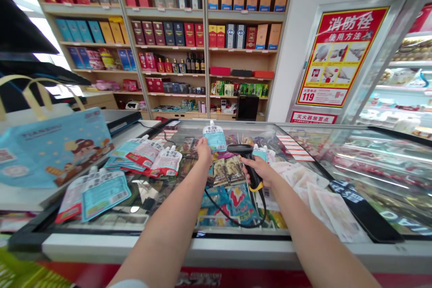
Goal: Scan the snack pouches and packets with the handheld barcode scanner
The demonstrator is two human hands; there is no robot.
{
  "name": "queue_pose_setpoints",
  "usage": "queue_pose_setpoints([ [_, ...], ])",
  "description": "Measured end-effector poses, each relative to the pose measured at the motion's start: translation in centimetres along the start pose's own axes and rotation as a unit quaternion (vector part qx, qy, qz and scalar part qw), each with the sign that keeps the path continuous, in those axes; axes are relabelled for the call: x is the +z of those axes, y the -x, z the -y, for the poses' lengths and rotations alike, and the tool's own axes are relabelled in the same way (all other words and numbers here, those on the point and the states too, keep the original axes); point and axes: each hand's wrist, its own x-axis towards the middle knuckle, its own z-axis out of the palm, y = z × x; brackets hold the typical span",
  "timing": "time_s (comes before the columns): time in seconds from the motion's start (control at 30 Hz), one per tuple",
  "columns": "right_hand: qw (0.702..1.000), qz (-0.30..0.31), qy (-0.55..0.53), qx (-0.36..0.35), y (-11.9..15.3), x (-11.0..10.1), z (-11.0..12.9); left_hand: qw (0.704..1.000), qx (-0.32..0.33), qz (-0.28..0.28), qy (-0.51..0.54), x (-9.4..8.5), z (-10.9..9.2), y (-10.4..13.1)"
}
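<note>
My left hand [204,149] grips the lower left edge of a blue and white spouted drink pouch [215,138], held upright with its printed face and barcode toward me. In my right hand [259,170] is a black and yellow barcode scanner [243,149], its head pointing left beside the pouch. The scanner's black cable [232,222] loops down over the glass top. More spouted pouches [148,155] in blue and red lie piled to the left, and others [104,192] sit nearer the front left. Partly behind my right hand is another blue pouch [265,154].
Pale flat packets [324,202] spread across the glass freezer top at right, beside a dark phone-like slab [371,216]. A blue paper bag [57,144] stands on the left. Shelves of boxes and bottles [168,33] rise behind; a fire hydrant poster [342,56] hangs at right.
</note>
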Motion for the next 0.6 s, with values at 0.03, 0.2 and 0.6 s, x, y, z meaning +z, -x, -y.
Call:
queue_pose_setpoints([
  [0.03, 1.0, -0.001, 0.006, 0.001, 0.01, 0.02, -0.05, 1.0, -0.001, 0.001, -0.003, 0.04, -0.02, 0.05],
  [0.2, 1.0, -0.006, 0.022, -0.005, -0.06, 0.01, -0.23, 1.0, 0.003, 0.003, -0.008, 0.12, 0.12, 0.07],
  [0.6, 1.0, 0.007, 0.02, -0.016, -0.29, -0.38, -0.43, 0.998, 0.017, 0.046, -0.026, -0.01, 0.26, 0.49],
])
